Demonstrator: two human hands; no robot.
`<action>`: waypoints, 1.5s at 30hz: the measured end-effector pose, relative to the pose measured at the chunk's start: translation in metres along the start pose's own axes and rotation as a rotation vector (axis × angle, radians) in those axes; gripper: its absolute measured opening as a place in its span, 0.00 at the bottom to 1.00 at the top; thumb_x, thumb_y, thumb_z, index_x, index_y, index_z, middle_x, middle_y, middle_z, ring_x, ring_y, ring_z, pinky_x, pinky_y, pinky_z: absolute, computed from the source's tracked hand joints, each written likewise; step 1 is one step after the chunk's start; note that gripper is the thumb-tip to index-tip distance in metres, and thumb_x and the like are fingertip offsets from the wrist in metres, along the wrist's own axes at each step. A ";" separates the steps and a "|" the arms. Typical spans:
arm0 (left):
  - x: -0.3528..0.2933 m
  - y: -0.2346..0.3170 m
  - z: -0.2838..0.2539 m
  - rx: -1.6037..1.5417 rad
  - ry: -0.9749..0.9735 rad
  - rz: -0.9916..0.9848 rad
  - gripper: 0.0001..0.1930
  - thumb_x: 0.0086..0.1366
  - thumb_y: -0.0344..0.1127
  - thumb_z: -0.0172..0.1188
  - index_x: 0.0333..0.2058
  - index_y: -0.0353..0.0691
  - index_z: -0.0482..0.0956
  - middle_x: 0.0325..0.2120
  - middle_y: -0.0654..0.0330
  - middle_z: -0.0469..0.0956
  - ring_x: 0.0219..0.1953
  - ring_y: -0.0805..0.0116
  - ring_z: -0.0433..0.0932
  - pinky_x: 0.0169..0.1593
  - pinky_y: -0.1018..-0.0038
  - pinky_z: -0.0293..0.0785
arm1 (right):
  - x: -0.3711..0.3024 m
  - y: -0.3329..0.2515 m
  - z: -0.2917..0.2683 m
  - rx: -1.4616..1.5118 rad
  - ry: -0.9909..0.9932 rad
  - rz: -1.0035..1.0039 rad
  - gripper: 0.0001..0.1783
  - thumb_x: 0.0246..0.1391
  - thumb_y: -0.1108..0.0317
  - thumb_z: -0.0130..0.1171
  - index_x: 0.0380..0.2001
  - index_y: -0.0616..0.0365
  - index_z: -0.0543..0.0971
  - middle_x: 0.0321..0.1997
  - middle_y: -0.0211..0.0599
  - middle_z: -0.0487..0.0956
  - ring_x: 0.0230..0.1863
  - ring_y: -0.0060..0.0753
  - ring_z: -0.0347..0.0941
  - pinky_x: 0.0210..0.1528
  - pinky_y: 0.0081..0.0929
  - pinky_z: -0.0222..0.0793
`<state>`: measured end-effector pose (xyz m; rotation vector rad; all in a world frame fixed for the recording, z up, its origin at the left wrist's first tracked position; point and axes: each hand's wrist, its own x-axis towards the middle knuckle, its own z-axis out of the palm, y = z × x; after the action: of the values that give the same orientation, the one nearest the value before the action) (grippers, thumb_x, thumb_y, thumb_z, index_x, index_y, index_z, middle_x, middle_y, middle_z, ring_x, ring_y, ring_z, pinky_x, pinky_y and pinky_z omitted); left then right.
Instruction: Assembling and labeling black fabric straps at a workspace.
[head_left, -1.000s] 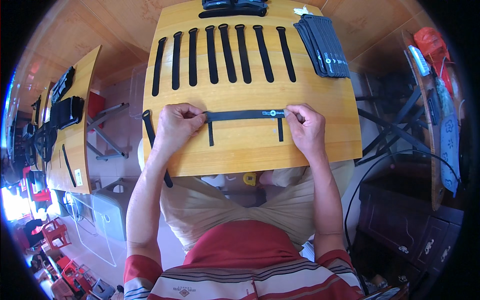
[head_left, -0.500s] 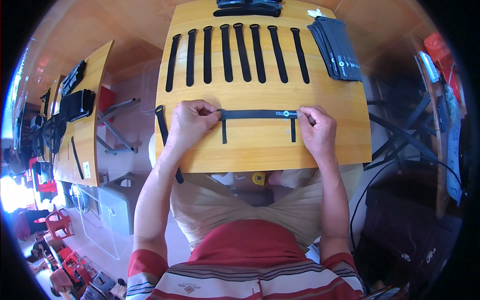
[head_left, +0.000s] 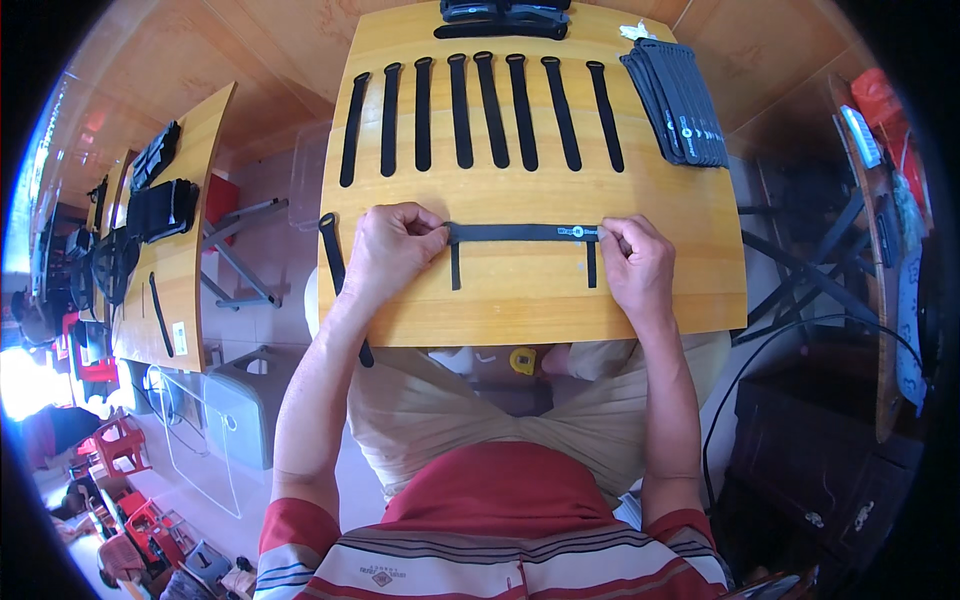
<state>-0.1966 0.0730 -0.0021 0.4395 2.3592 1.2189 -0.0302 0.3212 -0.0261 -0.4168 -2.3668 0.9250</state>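
Note:
A dark grey strap (head_left: 510, 232) with a white print near its right end is stretched level between my hands, close over the table. My left hand (head_left: 398, 248) pinches its left end between thumb and fingers. At the other end, my right hand (head_left: 636, 258) is closed in the same kind of pinch. Two narrow black strips, a left one (head_left: 456, 268) and a right one (head_left: 591, 265), extend from beneath the strap toward me. Beside my left wrist, a black strap with a looped end (head_left: 331, 245) runs partly under my forearm and past the table edge.
Several black looped straps (head_left: 460, 115) lie in a row across the wooden table (head_left: 480, 195). A pile of grey printed straps (head_left: 680, 110) rests at the far right, a dark bundle (head_left: 505, 20) at the far edge. Another table (head_left: 190, 270) stands to the left.
The whole view has shifted slightly, moving the table and everything on it a little down and right in the picture. Both hands keep their pinch on the strap.

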 end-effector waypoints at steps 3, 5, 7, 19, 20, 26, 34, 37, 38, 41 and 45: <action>0.000 0.000 0.000 0.016 0.001 0.006 0.07 0.58 0.29 0.68 0.32 0.31 0.85 0.23 0.59 0.84 0.24 0.76 0.79 0.32 0.78 0.76 | 0.000 -0.001 0.000 -0.007 0.004 -0.015 0.02 0.51 0.80 0.62 0.30 0.65 0.80 0.28 0.45 0.79 0.30 0.46 0.78 0.33 0.36 0.73; 0.000 -0.002 0.001 0.025 0.004 0.009 0.07 0.58 0.30 0.68 0.32 0.31 0.85 0.23 0.58 0.84 0.24 0.76 0.79 0.32 0.78 0.76 | -0.001 -0.001 0.000 -0.005 -0.002 -0.004 0.01 0.51 0.80 0.62 0.30 0.65 0.80 0.29 0.45 0.79 0.31 0.47 0.78 0.34 0.37 0.73; 0.001 -0.004 0.002 0.008 0.000 0.032 0.08 0.58 0.30 0.68 0.32 0.31 0.85 0.23 0.58 0.84 0.24 0.75 0.79 0.32 0.77 0.76 | -0.001 0.000 0.000 -0.016 0.007 -0.018 0.01 0.52 0.80 0.61 0.30 0.65 0.80 0.29 0.45 0.79 0.31 0.47 0.78 0.34 0.37 0.73; -0.006 0.005 0.003 0.117 0.066 0.110 0.08 0.57 0.30 0.67 0.32 0.29 0.83 0.23 0.54 0.83 0.25 0.68 0.82 0.33 0.73 0.77 | 0.000 -0.001 0.000 -0.036 0.001 -0.037 0.02 0.52 0.79 0.60 0.30 0.64 0.80 0.30 0.46 0.79 0.32 0.49 0.78 0.36 0.39 0.74; -0.006 0.005 0.003 0.116 0.066 0.114 0.08 0.57 0.30 0.67 0.32 0.29 0.83 0.23 0.54 0.83 0.25 0.68 0.82 0.33 0.73 0.77 | 0.000 0.000 0.000 -0.039 0.005 -0.039 0.02 0.52 0.79 0.60 0.30 0.64 0.80 0.30 0.46 0.79 0.32 0.49 0.78 0.36 0.39 0.74; -0.011 0.004 0.006 0.126 0.071 0.174 0.07 0.59 0.28 0.66 0.35 0.32 0.82 0.26 0.58 0.80 0.28 0.74 0.78 0.33 0.77 0.73 | 0.000 -0.003 -0.002 -0.030 -0.014 -0.006 0.03 0.52 0.78 0.60 0.32 0.64 0.80 0.32 0.47 0.80 0.34 0.51 0.78 0.38 0.40 0.74; -0.018 -0.002 0.017 0.363 0.196 0.560 0.09 0.57 0.23 0.61 0.35 0.39 0.87 0.34 0.57 0.78 0.32 0.57 0.82 0.35 0.64 0.78 | -0.001 -0.005 -0.001 -0.025 -0.008 0.057 0.03 0.52 0.77 0.61 0.31 0.64 0.80 0.33 0.47 0.80 0.36 0.52 0.78 0.40 0.41 0.74; -0.023 0.001 0.021 0.491 0.208 0.570 0.10 0.57 0.24 0.61 0.36 0.40 0.87 0.37 0.57 0.77 0.32 0.54 0.82 0.37 0.62 0.80 | -0.002 -0.004 -0.001 -0.053 0.004 0.037 0.02 0.53 0.77 0.60 0.31 0.64 0.80 0.32 0.47 0.79 0.36 0.52 0.77 0.40 0.43 0.73; -0.025 0.000 0.021 0.491 0.211 0.574 0.10 0.57 0.24 0.61 0.36 0.40 0.87 0.37 0.57 0.77 0.32 0.54 0.82 0.37 0.62 0.80 | -0.002 -0.002 0.001 -0.054 0.008 0.034 0.02 0.53 0.77 0.60 0.31 0.64 0.80 0.32 0.47 0.79 0.36 0.52 0.77 0.40 0.43 0.73; -0.030 -0.002 0.022 0.564 0.203 0.621 0.11 0.58 0.24 0.61 0.39 0.41 0.86 0.41 0.57 0.76 0.36 0.54 0.82 0.38 0.61 0.80 | -0.004 0.002 0.003 -0.154 0.071 -0.078 0.04 0.52 0.78 0.61 0.32 0.65 0.81 0.29 0.44 0.78 0.32 0.46 0.78 0.36 0.39 0.73; -0.036 0.002 0.021 0.632 0.175 0.708 0.14 0.59 0.25 0.59 0.44 0.39 0.83 0.45 0.58 0.75 0.43 0.56 0.78 0.42 0.63 0.80 | -0.003 -0.019 -0.006 -0.395 -0.081 0.001 0.08 0.54 0.75 0.58 0.37 0.64 0.80 0.43 0.45 0.78 0.41 0.49 0.78 0.42 0.44 0.75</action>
<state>-0.1552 0.0716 -0.0020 1.5249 2.8196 0.7280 -0.0256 0.3092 -0.0111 -0.5393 -2.6269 0.4763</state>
